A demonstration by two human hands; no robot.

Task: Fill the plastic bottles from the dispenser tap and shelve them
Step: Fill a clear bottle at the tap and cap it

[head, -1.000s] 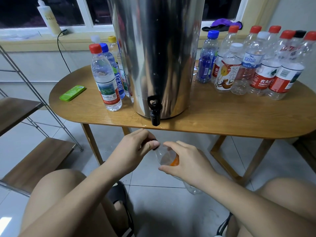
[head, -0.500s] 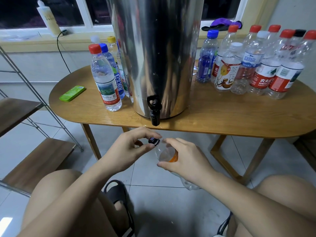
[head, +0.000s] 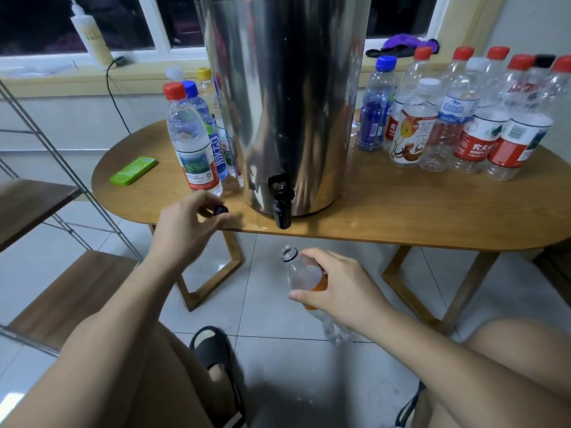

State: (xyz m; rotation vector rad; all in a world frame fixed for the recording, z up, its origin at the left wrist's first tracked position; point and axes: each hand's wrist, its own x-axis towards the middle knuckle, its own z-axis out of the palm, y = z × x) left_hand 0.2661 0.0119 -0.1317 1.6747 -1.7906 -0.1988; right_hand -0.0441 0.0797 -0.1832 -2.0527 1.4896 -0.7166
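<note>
My right hand (head: 336,288) grips a clear plastic bottle (head: 301,274) with an orange label, uncapped and tilted, below and slightly right of the black tap (head: 281,208) of the steel dispenser (head: 284,97). My left hand (head: 188,225) pinches the bottle's black cap (head: 220,209) at the front edge of the wooden table (head: 401,208), left of the tap. Several capped bottles that look filled (head: 193,140) stand left of the dispenser. Several empty capped bottles (head: 463,115) stand to its right.
A green flat object (head: 133,170) lies on the table's left end. A metal rack with wooden shelves (head: 61,301) stands at the left. The floor is tiled; my knees and a black slipper (head: 213,350) are below. A squeeze bottle (head: 89,32) stands on the windowsill.
My left hand has taken the cap off the bottle and carried it up and left to the table edge. The bottle's mouth now stands uncovered under the tap.
</note>
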